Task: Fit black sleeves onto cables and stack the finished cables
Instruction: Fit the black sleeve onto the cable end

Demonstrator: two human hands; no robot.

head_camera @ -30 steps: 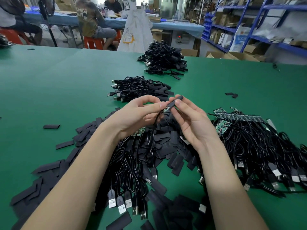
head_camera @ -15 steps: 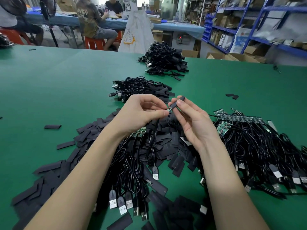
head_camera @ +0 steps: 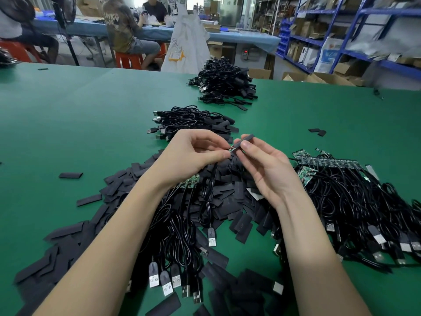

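Between both hands point(head_camera: 230, 153), cable end point(head_camera: 231, 148) half-hidden in sleeve point(head_camera: 242, 142)

There is 1 view only, from a camera worn on the person's head, so no second view shares any part of the scene. It looks forward and down across the green table point(head_camera: 68, 115), with both forearms entering from the bottom edge and the left hand point(head_camera: 189, 156) and right hand point(head_camera: 266, 169) meeting near the middle, close to the lens. The wide angle bends straight lines at the edges, as the blue shelving point(head_camera: 341, 30) at upper right leans. The near table fills most of the picture; the top strip reaches a far workbench point(head_camera: 239, 37) with seated people point(head_camera: 123, 30), small and distant.
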